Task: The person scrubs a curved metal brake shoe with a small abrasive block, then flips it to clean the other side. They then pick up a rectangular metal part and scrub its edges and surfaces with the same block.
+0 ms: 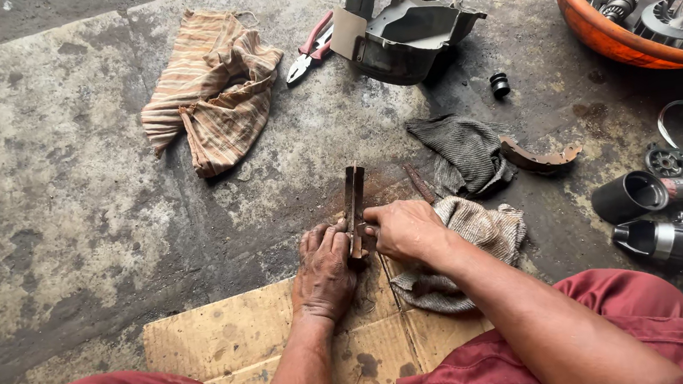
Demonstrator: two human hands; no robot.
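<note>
Both of my hands close around a rusty brown curved metal part that stands on edge on the concrete floor. My left hand grips its lower end from the left. My right hand pinches the same end from the right, resting over a dirty grey rag. A thin metal rod pokes out below my hands, over a flattened piece of cardboard.
A striped cloth, red-handled pliers and a black plastic housing lie farther off. A dark rag, a curved brake shoe, black cylindrical engine parts and an orange basin of parts sit to the right.
</note>
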